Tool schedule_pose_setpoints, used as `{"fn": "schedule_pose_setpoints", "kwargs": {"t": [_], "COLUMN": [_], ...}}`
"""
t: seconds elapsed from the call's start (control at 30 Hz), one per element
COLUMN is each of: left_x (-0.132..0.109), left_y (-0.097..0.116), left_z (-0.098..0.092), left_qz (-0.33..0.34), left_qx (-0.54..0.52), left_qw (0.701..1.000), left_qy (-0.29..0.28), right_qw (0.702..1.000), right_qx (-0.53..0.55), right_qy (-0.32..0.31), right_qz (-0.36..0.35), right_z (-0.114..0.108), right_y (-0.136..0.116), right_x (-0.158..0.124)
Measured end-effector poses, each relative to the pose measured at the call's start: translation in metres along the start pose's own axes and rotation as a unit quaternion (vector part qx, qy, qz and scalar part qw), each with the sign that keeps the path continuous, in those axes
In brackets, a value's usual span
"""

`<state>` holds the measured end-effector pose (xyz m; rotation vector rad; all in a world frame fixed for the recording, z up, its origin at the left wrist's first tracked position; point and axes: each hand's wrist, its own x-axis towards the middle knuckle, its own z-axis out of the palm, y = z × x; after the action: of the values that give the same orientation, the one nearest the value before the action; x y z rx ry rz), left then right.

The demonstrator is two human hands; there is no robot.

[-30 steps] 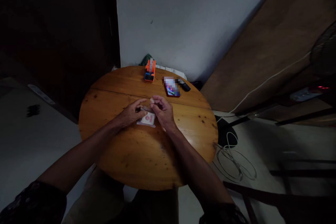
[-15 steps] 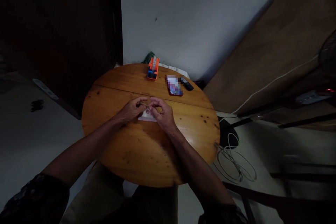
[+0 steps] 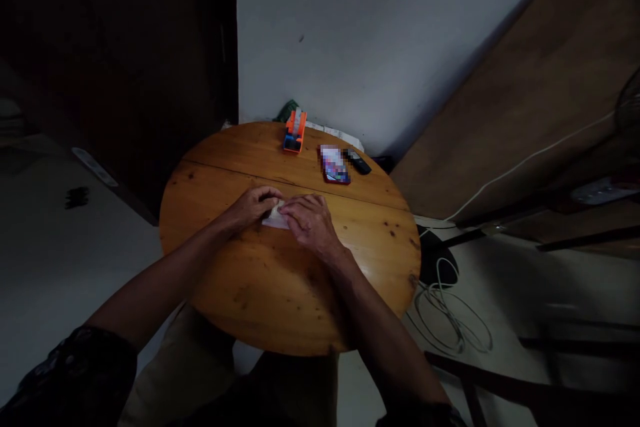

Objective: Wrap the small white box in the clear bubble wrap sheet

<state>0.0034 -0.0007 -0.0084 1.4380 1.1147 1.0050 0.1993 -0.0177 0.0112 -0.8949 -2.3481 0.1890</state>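
A small white packet, of paper or plastic, lies on the round wooden table between my hands. My left hand has its fingers curled and closed on the packet's far left edge. My right hand bends over the right side, its thumb and fingertips pinching the packet's upper part. Both hands hide much of it, and its contents cannot be made out.
Toward the back of the table stands an orange and blue tape dispenser. Right of it lie a phone with a blurred screen and a black remote. A coiled cable rests on the floor to the right.
My right hand has turned over and lowered, its fingers now covering the reddish marks that showed on the packet. My left hand stays at the packet's left side. The view has shifted slightly.
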Motion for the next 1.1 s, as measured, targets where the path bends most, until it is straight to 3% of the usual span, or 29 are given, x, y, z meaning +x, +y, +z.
{"fn": "schedule_pose_setpoints", "kwargs": {"t": [0.27,0.5,0.77,0.97,1.1], "left_x": [-0.001,0.0,0.002,0.0,0.0], "left_y": [-0.002,-0.007,-0.006,-0.003,-0.002], "left_z": [0.001,0.0,0.0,0.0,0.001], "left_qz": [-0.004,-0.006,0.017,0.027,0.017], "left_qx": [0.004,-0.004,0.021,0.005,0.003], "left_qw": [1.0,1.0,1.0,1.0,1.0], "left_qy": [0.01,-0.006,0.001,-0.007,-0.007], "right_qw": [0.998,0.996,0.992,0.999,0.999], "right_qx": [-0.017,-0.015,0.086,-0.013,0.013], "right_qy": [-0.043,-0.071,0.059,-0.05,-0.029], "right_qz": [-0.048,-0.047,0.073,0.014,0.011], "right_z": [-0.009,-0.011,-0.022,-0.009,-0.007], "right_y": [-0.007,-0.009,0.008,0.0,-0.002], "right_x": [-0.001,-0.002,-0.005,-0.003,-0.003]}}
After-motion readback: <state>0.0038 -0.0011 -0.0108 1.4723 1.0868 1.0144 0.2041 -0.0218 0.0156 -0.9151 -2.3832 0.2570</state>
